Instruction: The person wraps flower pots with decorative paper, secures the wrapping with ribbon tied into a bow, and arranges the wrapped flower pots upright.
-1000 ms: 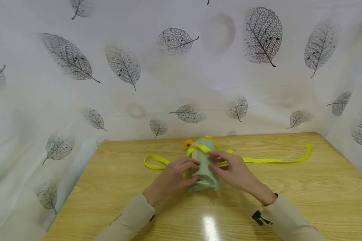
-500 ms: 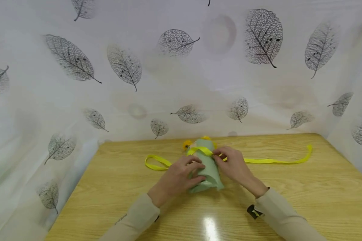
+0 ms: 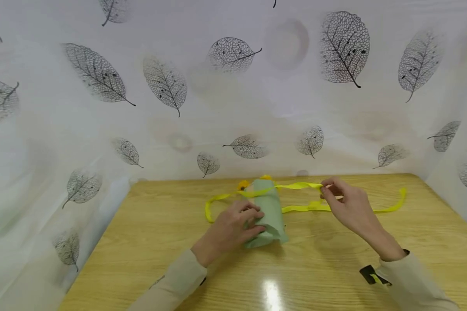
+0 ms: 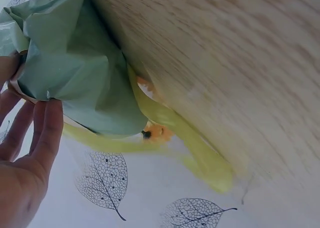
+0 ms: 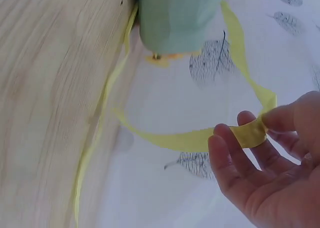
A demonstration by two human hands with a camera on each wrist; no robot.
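Observation:
A small bouquet in pale green wrapping paper (image 3: 270, 207) lies on the table, with orange-yellow flowers (image 3: 243, 185) showing at its far end. My left hand (image 3: 231, 226) holds the bouquet by its near left side; in the left wrist view, thumb and fingers (image 4: 49, 130) grip the paper edge. A yellow ribbon (image 3: 299, 185) crosses over the wrap and loops round on the left. My right hand (image 3: 352, 211), to the right of the bouquet and raised, pinches this ribbon between thumb and fingers. In the right wrist view, the ribbon (image 5: 175, 140) trails past the fingertips.
Another length of ribbon (image 3: 295, 208) runs right from the bouquet along the wooden table (image 3: 148, 246), its end curling up near the far right. Behind the table's back edge hangs a white leaf-patterned sheet (image 3: 272, 108).
My right hand has moved from the bouquet to the right, drawing the ribbon out with it. The left loop has shifted toward the bouquet. My left hand stays on the wrap.

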